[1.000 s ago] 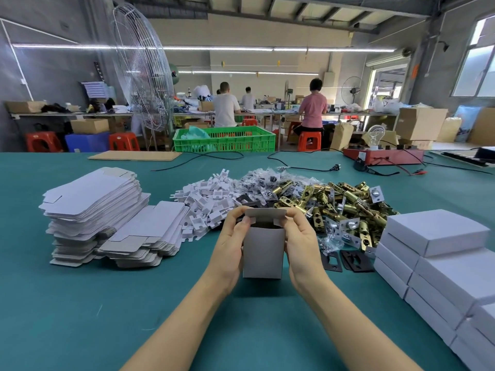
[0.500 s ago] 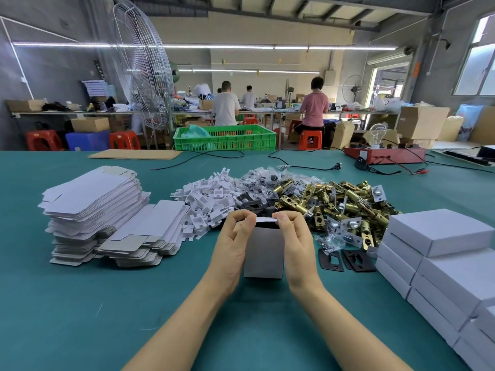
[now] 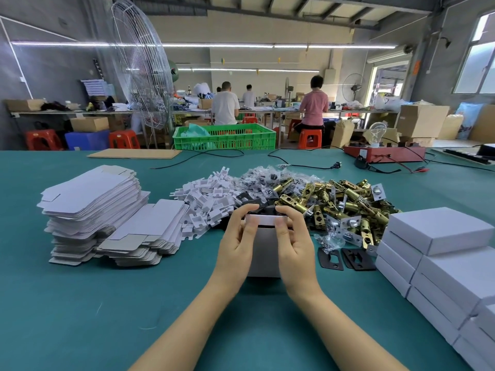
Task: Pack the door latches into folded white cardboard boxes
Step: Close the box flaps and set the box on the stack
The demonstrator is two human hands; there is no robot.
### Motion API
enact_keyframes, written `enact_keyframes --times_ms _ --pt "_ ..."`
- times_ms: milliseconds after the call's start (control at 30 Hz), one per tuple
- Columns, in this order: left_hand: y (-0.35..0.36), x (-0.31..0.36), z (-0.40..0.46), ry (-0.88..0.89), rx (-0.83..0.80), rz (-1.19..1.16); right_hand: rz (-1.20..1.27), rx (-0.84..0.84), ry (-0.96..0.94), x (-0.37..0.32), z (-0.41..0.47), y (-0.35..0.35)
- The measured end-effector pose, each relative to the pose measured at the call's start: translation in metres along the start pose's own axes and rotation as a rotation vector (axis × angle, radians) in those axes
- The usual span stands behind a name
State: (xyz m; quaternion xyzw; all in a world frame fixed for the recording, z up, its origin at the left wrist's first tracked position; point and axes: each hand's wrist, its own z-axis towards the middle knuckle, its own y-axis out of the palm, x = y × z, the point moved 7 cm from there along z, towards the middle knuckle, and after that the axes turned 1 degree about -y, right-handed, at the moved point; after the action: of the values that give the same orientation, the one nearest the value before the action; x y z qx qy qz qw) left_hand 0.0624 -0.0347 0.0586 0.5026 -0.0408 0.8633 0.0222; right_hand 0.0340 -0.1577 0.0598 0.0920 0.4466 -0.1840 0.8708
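I see both hands at the centre of the green desk (image 3: pixel 80 303), grasping one white cardboard box (image 3: pixel 263 253) that stands upright between them. The left hand (image 3: pixel 235 245) holds its left side and the right hand (image 3: pixel 296 247) its right side; the fingers (image 3: pixel 247 210) of each curl over the top edge and the thumbs press the near face. The top flap reads only as a thin white strip between the fingertips; I cannot tell whether it is fully closed. The palms cover both side walls of the box, and its contents are hidden.

Just beyond the fingertips lies the heap of brass door latches (image 3: pixel 334 202), extending to their right. Beyond and left of the fingers lies a pile of small white inserts (image 3: pixel 206 202), and behind it clear bags (image 3: pixel 259 178) whose contents are too small to make out. Well left of the left hand stand two stacks of flat box blanks (image 3: pixel 91 207). Near the right hand lie black plates (image 3: pixel 345 258). Further right, stacked closed boxes (image 3: pixel 439 253) are cut off by the frame edge.
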Motion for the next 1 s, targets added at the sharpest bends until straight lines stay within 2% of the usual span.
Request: enact_keyframes --times_ms 167,633,800,1000 --pt "-0.0005 0.0009 0.0008 0.031 -0.007 0.038 -0.011 0.014 -0.015 -0.0018 0.0000 0.0004" --pt "-0.0040 -0.0044 0.0021 -0.024 -0.078 -0.090 0.071 -0.007 0.011 0.0019 0.0002 -0.0010" --pt "-0.0062 -0.0009 0.0002 0.059 -0.063 -0.037 0.072 -0.024 -0.006 0.0029 -0.0001 -0.0005" --pt "-0.0060 -0.0027 0.0002 0.078 -0.062 0.010 -0.087 -0.043 -0.151 -0.0018 0.0015 -0.0045"
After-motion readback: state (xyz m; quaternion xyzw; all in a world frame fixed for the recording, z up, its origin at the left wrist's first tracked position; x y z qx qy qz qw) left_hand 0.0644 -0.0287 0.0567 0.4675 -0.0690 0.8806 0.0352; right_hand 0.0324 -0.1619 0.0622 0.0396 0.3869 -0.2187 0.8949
